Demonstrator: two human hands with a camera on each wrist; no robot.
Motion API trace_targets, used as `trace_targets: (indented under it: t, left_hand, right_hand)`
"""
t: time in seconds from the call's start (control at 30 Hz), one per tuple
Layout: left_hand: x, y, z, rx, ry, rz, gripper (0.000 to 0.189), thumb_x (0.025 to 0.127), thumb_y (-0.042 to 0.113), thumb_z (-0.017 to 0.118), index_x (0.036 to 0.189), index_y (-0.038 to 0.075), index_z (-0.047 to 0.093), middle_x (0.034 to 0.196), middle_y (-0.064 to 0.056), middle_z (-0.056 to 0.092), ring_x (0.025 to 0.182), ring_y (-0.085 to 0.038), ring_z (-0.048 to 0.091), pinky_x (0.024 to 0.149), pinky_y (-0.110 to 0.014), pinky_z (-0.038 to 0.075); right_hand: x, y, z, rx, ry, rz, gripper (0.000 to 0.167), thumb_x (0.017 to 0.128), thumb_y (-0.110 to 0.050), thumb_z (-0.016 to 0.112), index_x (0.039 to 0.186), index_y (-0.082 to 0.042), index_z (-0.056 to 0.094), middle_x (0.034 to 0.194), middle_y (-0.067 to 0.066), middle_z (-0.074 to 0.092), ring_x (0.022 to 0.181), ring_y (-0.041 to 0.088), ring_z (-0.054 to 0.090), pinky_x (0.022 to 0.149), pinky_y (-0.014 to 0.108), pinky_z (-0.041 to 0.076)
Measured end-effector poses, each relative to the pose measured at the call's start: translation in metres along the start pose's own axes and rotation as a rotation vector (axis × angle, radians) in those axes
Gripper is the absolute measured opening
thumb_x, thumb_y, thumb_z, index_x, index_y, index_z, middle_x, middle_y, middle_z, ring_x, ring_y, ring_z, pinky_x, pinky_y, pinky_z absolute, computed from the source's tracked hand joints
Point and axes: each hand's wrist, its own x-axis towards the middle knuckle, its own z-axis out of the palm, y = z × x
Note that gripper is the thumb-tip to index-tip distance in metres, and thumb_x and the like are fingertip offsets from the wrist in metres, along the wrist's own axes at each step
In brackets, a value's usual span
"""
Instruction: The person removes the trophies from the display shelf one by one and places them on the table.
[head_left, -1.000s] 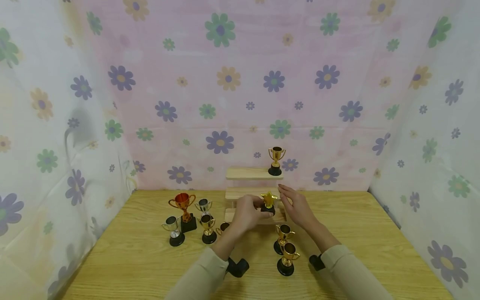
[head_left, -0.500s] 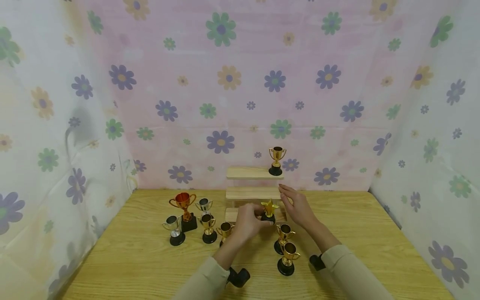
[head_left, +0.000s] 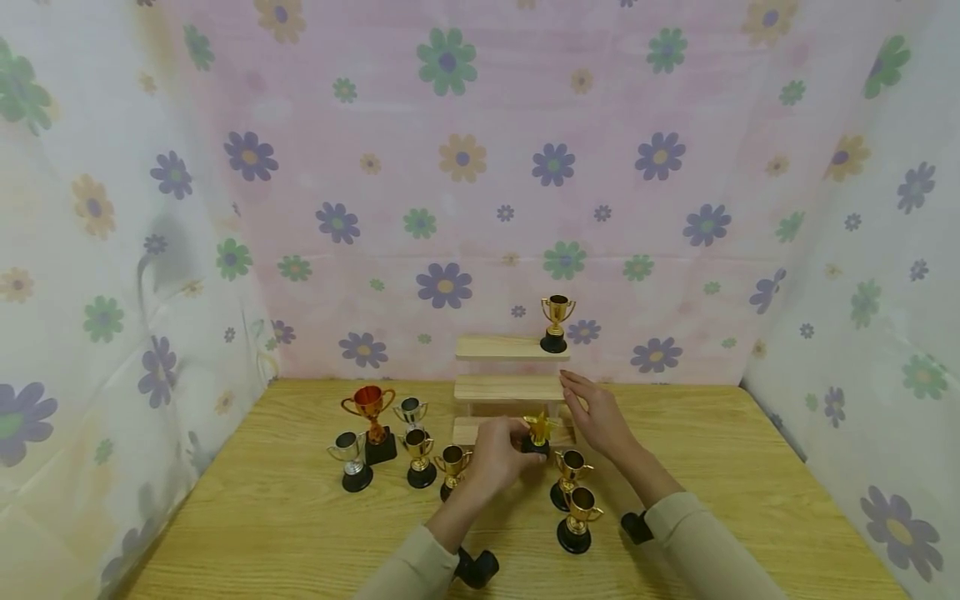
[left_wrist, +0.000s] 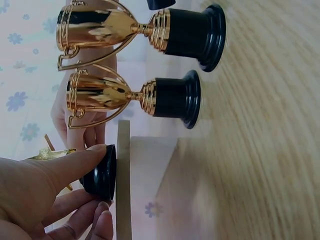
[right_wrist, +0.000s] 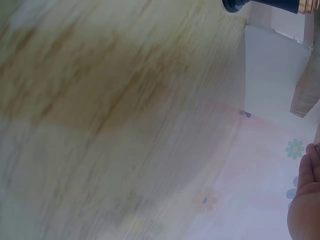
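Observation:
My left hand (head_left: 497,454) pinches the black base of a small gold star trophy (head_left: 539,428) between thumb and fingers. The trophy is upright at the right end of the lowest step of a three-tier wooden shelf (head_left: 498,387). In the left wrist view, its black base (left_wrist: 101,175) is right at the board's upper face (left_wrist: 123,180). My right hand (head_left: 598,418) holds nothing, its fingers extended beside the right end of the middle tier. Only part of that hand (right_wrist: 306,200) shows at the right wrist view's edge. A gold cup trophy (head_left: 555,321) stands on the top tier's right end.
Two gold cups (head_left: 576,521) stand before the shelf's right side. To the left stand a larger orange-red cup (head_left: 370,404), two silver cups (head_left: 348,450) and two more gold ones (head_left: 417,450). Flower-printed cloth (head_left: 495,167) surrounds the wooden table (head_left: 697,467).
My left hand has lowered the star trophy from in front of the middle tier to the lowest step. My right hand has stayed beside the shelf.

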Motion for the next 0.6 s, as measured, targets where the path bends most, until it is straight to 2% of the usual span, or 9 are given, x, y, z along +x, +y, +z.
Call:
trace_targets:
  t: [0.17,0.3,0.6]
  left_hand:
    - [-0.006,0.002,0.001,0.021,0.001,0.003,0.030,0.076,0.011,0.091,0.100,-0.001,0.079,0.082,-0.003,0.070,0.069,-0.010,0.053,0.060,-0.025,0.045]
    - [-0.013,0.002,0.003,-0.001,-0.013,-0.010,0.028,0.076,0.010,0.091,0.098,-0.001,0.079,0.077,-0.002,0.067,0.066,-0.009,0.051,0.059,-0.025,0.043]
    - [-0.027,-0.008,0.006,-0.024,-0.030,-0.019,0.021,0.072,0.004,0.092,0.086,-0.001,0.078,0.062,0.001,0.056,0.057,-0.006,0.043,0.053,-0.023,0.037]
  right_hand:
    - [0.000,0.001,0.000,-0.001,0.010,-0.005,0.037,0.108,-0.013,0.052,0.140,0.006,0.058,0.146,0.022,0.055,0.135,0.041,0.052,0.109,0.057,0.041]
    - [0.000,0.001,0.000,0.000,0.025,-0.021,0.037,0.108,-0.013,0.052,0.138,0.007,0.059,0.144,0.024,0.056,0.133,0.043,0.053,0.107,0.059,0.043]
    - [0.000,-0.001,0.001,0.010,0.018,-0.023,0.036,0.107,-0.010,0.053,0.137,0.009,0.059,0.145,0.024,0.055,0.133,0.043,0.053,0.107,0.059,0.043]
